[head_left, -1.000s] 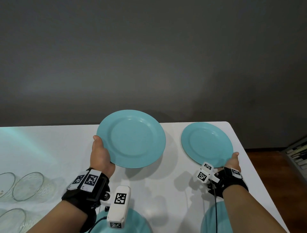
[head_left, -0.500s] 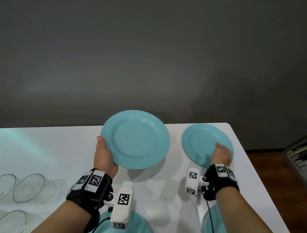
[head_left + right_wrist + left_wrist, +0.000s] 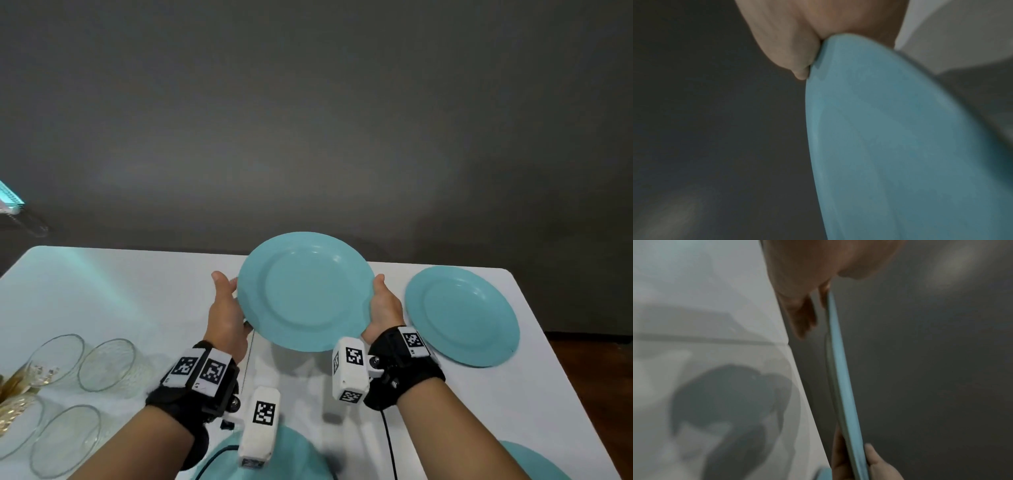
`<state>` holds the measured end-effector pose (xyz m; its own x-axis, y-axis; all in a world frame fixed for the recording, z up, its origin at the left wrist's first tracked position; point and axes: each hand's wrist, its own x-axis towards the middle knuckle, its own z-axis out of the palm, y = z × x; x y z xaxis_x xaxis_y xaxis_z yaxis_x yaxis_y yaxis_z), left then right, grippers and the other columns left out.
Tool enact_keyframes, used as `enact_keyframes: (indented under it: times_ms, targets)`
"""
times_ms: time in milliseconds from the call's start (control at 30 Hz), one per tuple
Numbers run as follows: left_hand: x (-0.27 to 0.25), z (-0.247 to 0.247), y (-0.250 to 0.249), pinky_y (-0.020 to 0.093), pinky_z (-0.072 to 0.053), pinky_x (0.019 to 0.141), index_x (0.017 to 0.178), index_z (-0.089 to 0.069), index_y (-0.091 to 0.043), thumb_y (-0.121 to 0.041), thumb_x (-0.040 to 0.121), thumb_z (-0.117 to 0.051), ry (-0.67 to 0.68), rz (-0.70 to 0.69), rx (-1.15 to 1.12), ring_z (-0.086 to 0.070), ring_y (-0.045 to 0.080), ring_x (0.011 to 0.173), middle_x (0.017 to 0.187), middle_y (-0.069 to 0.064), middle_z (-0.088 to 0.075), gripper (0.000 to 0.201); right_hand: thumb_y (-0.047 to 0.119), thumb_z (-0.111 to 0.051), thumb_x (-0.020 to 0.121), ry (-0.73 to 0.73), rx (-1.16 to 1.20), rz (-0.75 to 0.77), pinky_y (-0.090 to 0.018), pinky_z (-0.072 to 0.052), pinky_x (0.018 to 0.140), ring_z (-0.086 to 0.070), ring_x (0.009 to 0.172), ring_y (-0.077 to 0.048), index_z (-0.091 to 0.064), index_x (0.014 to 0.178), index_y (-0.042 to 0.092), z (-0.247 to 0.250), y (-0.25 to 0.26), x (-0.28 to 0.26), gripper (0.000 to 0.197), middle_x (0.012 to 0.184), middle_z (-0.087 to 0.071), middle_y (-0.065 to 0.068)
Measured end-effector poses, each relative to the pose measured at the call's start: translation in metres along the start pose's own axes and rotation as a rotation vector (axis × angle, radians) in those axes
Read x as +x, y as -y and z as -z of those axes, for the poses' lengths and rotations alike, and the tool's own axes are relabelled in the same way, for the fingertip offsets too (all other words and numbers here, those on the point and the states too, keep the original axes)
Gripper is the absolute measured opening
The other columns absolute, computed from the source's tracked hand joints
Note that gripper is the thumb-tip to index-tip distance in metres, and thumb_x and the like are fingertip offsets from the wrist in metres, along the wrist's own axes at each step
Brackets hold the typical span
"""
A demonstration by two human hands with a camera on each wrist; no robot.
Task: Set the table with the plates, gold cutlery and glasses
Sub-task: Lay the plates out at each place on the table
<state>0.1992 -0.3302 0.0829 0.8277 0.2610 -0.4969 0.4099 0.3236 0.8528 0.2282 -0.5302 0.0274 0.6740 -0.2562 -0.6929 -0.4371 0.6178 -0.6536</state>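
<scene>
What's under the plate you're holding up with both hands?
Under the held plate, lifted off the surface, only bare white table and the plate's shadow show. The left hand and right hand grip its rim; their fingers underneath are mostly hidden.

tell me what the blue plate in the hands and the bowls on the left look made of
Held plate: probably plastic or melamine, with a matte turquoise surface, soft dull highlights and a thin rim; glazed ceramic can't be ruled out.
Bowls: clear glass or clear plastic, see-through with bright rims.

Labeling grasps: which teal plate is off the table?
The middle plate, held by left hand and right hand; the far-right plate lies flat.
</scene>
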Motion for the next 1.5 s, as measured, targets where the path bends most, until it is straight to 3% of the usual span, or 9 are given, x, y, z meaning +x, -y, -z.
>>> enact_keyframes:
  times_ms: [100,233,367,467,633,833,1167,1300,1500]
  targets:
    - [0.007,0.019,-0.017,0.038,-0.036,0.105,0.136,-0.043,-0.011,-0.055,0.097,-0.018,-0.151,-0.056,0.022,-0.047,0.028,0.122,0.132,0.014,-0.05,0.064,0.042,-0.042,0.098,-0.032,0.032,-0.005,-0.055,-0.048,0.092,-0.063,0.1,-0.032,-0.056,0.124,0.009,-0.013,-0.01,0.01,0.044,0.118,-0.063,-0.011]
    - [0.012,0.049,-0.029,0.035,-0.041,0.098,0.131,-0.048,-0.007,-0.053,0.097,-0.02,-0.243,-0.092,-0.046,-0.05,0.025,0.106,0.118,0.01,-0.053,0.063,0.041,-0.037,0.099,-0.103,-0.011,0.01,-0.057,-0.046,0.095,-0.06,0.111,-0.034,-0.054,0.126,0.009,-0.027,-0.028,0.02,0.046,0.126,-0.059,-0.008]
    - [0.011,0.073,-0.031,0.037,-0.047,0.09,0.125,-0.052,-0.006,-0.053,0.097,-0.022,-0.28,-0.103,-0.088,-0.054,0.027,0.101,0.112,0.009,-0.057,0.062,0.053,-0.031,0.094,-0.152,-0.114,-0.009,-0.057,-0.045,0.097,-0.059,0.113,-0.035,-0.056,0.124,0.012,-0.027,-0.054,0.053,0.056,0.129,-0.059,-0.01]
    - [0.008,0.086,-0.031,0.034,-0.051,0.08,0.12,-0.054,-0.005,-0.052,0.098,-0.023,-0.291,-0.099,-0.116,-0.055,0.028,0.097,0.109,0.011,-0.058,0.061,0.049,-0.027,0.097,-0.191,-0.161,-0.027,-0.055,-0.044,0.1,-0.057,0.115,-0.03,-0.053,0.127,0.015,-0.028,-0.063,0.062,0.052,0.126,-0.057,-0.001]
    - [0.006,0.099,-0.029,0.031,-0.05,0.074,0.117,-0.054,-0.007,-0.052,0.098,-0.022,-0.274,-0.109,-0.124,-0.058,0.024,0.084,0.096,0.007,-0.061,0.058,0.056,-0.02,0.089,-0.277,-0.329,0.048,-0.055,-0.043,0.101,-0.055,0.119,-0.036,-0.05,0.132,0.014,-0.008,-0.091,0.121,0.067,0.136,-0.053,-0.013]
    - [0.006,0.098,-0.026,0.03,-0.05,0.074,0.119,-0.054,-0.006,-0.051,0.098,-0.021,-0.267,-0.097,-0.121,-0.058,0.024,0.084,0.109,0.011,-0.058,0.059,0.034,-0.019,0.103,-0.276,-0.548,0.021,-0.042,-0.038,0.107,-0.048,0.126,-0.039,-0.049,0.133,-0.004,-0.029,-0.07,0.049,0.056,0.139,-0.048,-0.022]
    - [0.002,0.093,-0.023,0.034,-0.05,0.077,0.119,-0.054,-0.006,-0.052,0.098,-0.021,-0.258,-0.075,-0.101,-0.056,0.029,0.095,0.109,0.01,-0.059,0.06,0.046,-0.032,0.098,-0.223,-0.525,0.0,-0.05,-0.049,0.093,-0.059,0.108,-0.041,-0.055,0.123,-0.002,-0.023,-0.085,0.043,0.059,0.124,-0.06,-0.02]
    - [-0.001,0.091,-0.02,0.037,-0.045,0.084,0.116,-0.054,-0.008,-0.052,0.098,-0.021,-0.246,-0.072,-0.1,-0.056,0.029,0.096,0.109,0.01,-0.058,0.058,0.04,-0.037,0.099,-0.174,-0.391,-0.044,-0.056,-0.052,0.086,-0.062,0.095,-0.041,-0.056,0.12,0.002,-0.018,-0.088,0.034,0.047,0.104,-0.059,-0.014]
    - [-0.006,0.091,-0.016,0.035,-0.05,0.077,0.113,-0.054,-0.009,-0.052,0.098,-0.021,-0.238,-0.063,-0.111,-0.056,0.029,0.095,0.109,0.01,-0.058,0.056,0.039,-0.04,0.098,-0.12,-0.353,-0.069,-0.05,-0.056,0.079,-0.062,0.093,-0.038,-0.054,0.124,0.001,-0.013,-0.089,0.029,0.048,0.118,-0.061,-0.022]
